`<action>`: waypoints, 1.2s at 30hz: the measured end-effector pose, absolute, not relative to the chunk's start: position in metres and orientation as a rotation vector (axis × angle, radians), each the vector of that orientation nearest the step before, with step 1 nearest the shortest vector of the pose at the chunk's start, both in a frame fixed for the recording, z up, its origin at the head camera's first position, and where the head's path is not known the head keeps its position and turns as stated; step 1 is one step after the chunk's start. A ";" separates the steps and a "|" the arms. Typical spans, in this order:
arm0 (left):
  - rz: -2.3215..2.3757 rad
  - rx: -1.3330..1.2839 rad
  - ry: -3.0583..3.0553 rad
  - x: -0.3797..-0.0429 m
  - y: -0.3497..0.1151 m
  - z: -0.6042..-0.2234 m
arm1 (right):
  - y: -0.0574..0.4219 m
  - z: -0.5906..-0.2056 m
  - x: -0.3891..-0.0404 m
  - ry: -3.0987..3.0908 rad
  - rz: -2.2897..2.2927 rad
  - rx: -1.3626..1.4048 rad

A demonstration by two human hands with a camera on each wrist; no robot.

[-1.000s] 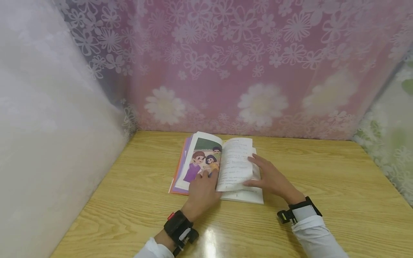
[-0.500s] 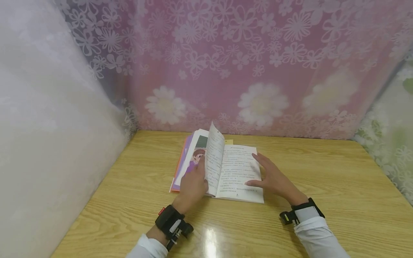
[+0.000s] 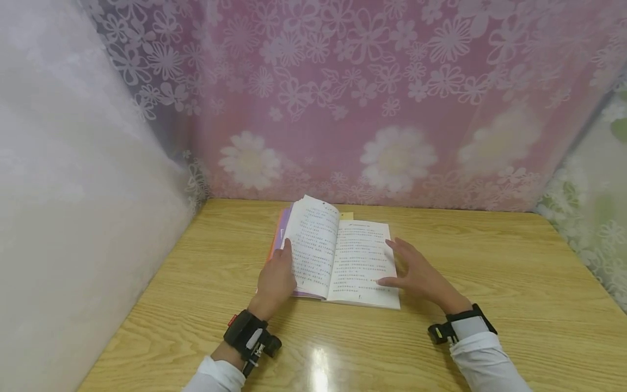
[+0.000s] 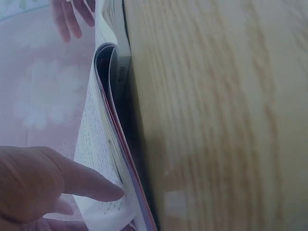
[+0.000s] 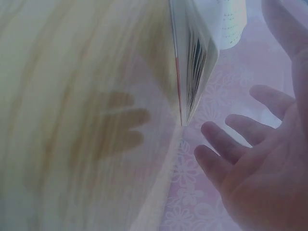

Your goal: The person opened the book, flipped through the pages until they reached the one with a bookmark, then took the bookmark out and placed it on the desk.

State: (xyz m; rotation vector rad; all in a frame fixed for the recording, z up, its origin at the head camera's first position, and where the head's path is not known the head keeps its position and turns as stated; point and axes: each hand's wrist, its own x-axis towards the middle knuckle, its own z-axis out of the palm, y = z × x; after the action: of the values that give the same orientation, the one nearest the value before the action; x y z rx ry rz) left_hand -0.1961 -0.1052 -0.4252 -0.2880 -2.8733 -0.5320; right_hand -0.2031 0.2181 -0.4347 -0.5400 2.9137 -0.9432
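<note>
An open book (image 3: 362, 261) lies on the wooden table, both visible pages covered in printed text. Its left-hand pages bow up from the spine, and purple and orange layers show beneath them. My left hand (image 3: 274, 279) holds the left side of the book; in the left wrist view the thumb (image 4: 91, 183) presses on the page near its edge, with fingers partly hidden beyond the paper. By the right page's outer edge my right hand (image 3: 418, 275) is spread, thumb and fingers apart. The right wrist view shows that palm (image 5: 260, 178) holding nothing, beside the page block (image 5: 195, 72).
A small yellow piece (image 3: 346, 215) sticks out behind the book's top edge. The wood-grain table (image 3: 186, 326) ends at a pink flowered curtain (image 3: 318, 136) at the back. A pale sheet (image 3: 98, 190) hangs along the left, another flowered one (image 3: 592, 207) on the right.
A page has turned from right to left, covering the picture of cartoon children. My left hand has moved left with it to the book's left edge. The right hand has barely shifted.
</note>
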 end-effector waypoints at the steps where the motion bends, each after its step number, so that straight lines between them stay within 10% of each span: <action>1: -0.530 -0.287 -2.883 -0.196 -0.106 -0.426 | 0.219 -0.435 -0.203 2.906 -0.941 -0.536; 36: -0.502 -0.894 -2.941 -0.199 -0.107 -0.433 | 0.219 -0.441 -0.204 2.859 -0.731 -0.754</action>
State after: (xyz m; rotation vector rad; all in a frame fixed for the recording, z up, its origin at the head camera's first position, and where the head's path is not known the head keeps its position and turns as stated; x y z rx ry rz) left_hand -0.1988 -0.1065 -0.4331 -0.8936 -2.9407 -0.5024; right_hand -0.2044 0.2190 -0.4410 -0.7539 2.8586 -0.7311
